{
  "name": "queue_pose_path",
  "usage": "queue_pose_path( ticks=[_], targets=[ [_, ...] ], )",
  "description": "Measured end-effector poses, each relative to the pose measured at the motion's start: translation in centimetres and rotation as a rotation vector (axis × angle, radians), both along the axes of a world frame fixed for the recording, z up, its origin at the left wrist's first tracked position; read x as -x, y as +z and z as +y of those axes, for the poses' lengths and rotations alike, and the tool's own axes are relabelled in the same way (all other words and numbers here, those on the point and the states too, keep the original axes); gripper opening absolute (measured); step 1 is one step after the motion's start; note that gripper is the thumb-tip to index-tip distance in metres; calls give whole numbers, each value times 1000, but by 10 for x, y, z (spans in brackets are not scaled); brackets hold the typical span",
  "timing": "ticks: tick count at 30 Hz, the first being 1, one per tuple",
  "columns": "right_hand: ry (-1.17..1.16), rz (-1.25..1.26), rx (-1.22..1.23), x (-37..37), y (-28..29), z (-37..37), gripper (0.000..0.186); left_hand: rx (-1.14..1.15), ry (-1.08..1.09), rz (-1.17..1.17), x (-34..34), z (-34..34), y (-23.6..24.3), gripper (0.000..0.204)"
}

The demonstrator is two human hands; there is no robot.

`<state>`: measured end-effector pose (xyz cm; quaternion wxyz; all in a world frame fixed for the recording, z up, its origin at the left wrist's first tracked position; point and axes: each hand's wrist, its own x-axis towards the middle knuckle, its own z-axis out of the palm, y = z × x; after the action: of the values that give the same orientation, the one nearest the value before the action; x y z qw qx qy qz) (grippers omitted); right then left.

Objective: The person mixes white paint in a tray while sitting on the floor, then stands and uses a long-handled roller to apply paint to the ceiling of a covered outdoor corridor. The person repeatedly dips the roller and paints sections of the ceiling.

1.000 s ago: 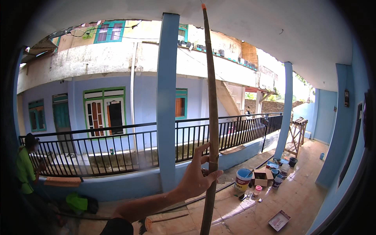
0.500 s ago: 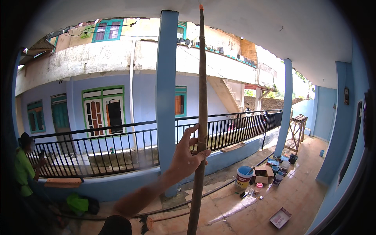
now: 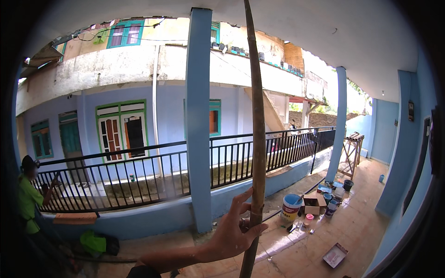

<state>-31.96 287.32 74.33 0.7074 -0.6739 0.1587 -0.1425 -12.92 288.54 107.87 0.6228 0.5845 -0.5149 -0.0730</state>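
Note:
My left hand (image 3: 227, 238) reaches in from the lower left, closed around a long brown pole (image 3: 258, 116) that looks like bamboo. The thumb lies across the near side, and the fingers curl behind it. A ring shows on one finger. Nearly upright, the pole leans a little to the left at its top and runs past the upper edge toward the white ceiling. Its upper tip is out of sight, and its lower end passes below the edge. My right hand does not show.
Right of the pole stand a paint bucket (image 3: 290, 214), a cardboard box (image 3: 314, 204) and several small pots; a paint tray (image 3: 335, 255) lies nearer. A blue pillar (image 3: 198, 116) and black railing (image 3: 139, 178) stand ahead. At far left is a person in green (image 3: 30, 199).
My left hand has moved down and to the right with the pole. The pole's orange tip, visible before, has left the view. The person at the left has raised an arm toward the railing.

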Motion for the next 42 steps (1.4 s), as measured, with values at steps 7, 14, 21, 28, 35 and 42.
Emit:
queue_pose_path(
  ticks=[7, 14, 21, 28, 35, 42],
  targets=[
    [13, -59, -112, -53, 20, -14, 28, 48, 79, -12, -54, -23, 38, 80],
    [49, -211, -173, -129, 70, -72, 21, 123, 227, -134, -131, -87, 83, 73],
    [60, -364, -94, -227, 134, -142, 17, 108, 343, 25, -219, -161, 140, 75],
    [1, -424, -128, -287, 127, -207, 19, 51, 420, 3, -282, -226, 139, 74],
    [-175, -49, -121, -193, -2, -198, 28, 30, 236, -35, -201, -209, 0, 77],
    [-411, -1, 43, -113, -76, -114, 47, -11, 29, 4, -110, -142, -31, 84]
  ],
)
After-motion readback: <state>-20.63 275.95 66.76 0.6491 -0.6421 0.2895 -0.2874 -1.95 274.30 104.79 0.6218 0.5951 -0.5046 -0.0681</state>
